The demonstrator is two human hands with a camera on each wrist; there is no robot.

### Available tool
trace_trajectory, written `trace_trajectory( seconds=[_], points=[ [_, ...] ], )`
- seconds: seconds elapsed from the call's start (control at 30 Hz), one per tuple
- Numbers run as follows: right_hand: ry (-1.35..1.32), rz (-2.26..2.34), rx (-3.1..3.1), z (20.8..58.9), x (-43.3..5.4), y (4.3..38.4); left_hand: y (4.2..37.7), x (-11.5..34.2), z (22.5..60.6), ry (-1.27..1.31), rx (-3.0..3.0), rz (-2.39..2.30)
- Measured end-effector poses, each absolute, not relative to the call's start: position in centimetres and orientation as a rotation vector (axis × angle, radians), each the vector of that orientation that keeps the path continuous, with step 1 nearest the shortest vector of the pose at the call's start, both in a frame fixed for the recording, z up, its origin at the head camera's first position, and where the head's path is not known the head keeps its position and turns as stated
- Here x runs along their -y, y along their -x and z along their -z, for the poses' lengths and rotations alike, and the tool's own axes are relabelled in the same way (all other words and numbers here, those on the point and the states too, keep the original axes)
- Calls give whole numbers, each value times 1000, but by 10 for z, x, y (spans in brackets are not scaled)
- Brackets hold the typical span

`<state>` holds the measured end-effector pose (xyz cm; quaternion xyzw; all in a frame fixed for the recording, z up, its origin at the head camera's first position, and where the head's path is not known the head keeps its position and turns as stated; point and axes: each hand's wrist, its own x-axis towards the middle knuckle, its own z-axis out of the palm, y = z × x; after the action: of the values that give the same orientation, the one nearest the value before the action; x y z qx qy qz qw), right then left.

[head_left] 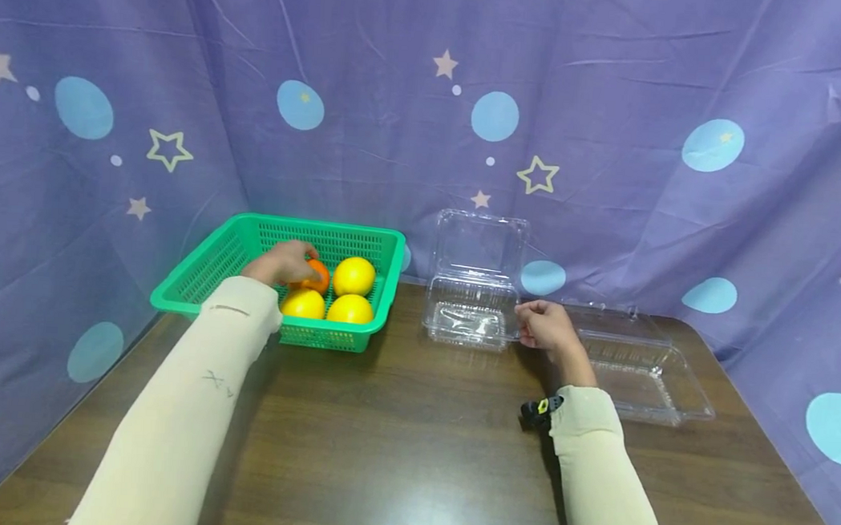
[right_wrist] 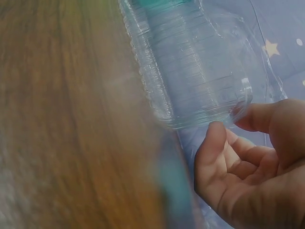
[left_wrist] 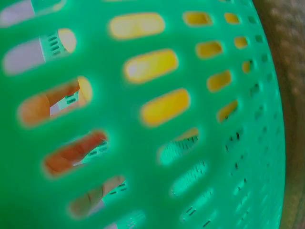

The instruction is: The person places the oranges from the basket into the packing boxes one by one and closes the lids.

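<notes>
In the head view my left hand (head_left: 285, 262) reaches into a green basket (head_left: 165, 297) and grips an orange (head_left: 316, 275), which its fingers partly cover. Three yellow round fruits (head_left: 354, 277) lie beside it. The left wrist view looks through the slotted basket wall (left_wrist: 128, 148); yellow fruit and parts of the fingers show behind the slots. On the right, my right hand (head_left: 545, 326) pinches the right rim of a clear plastic container (head_left: 472, 302), whose lid (head_left: 481, 242) stands raised. Thumb and forefinger meet the container's corner (right_wrist: 243, 98) in the right wrist view.
A second clear container (head_left: 645, 373), also with its lid open, lies right of and partly behind the right forearm. All stand on a brown wooden table (head_left: 395, 438). A purple curtain (head_left: 397, 165) with stars and dots hangs behind the table.
</notes>
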<state>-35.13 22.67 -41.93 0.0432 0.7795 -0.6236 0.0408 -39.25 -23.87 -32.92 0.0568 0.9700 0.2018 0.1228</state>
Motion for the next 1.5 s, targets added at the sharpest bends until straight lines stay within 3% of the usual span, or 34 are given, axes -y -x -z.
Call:
trace_trajectory(
  seconds=[0.33,1.5],
  points=[
    [-200,2126,-2097,421,-223,350,397,233,331,-166,-2841,-549],
    [-175,2205,-1943,424,-229,354,395,214,314,-290,-3211,-500]
  ],
)
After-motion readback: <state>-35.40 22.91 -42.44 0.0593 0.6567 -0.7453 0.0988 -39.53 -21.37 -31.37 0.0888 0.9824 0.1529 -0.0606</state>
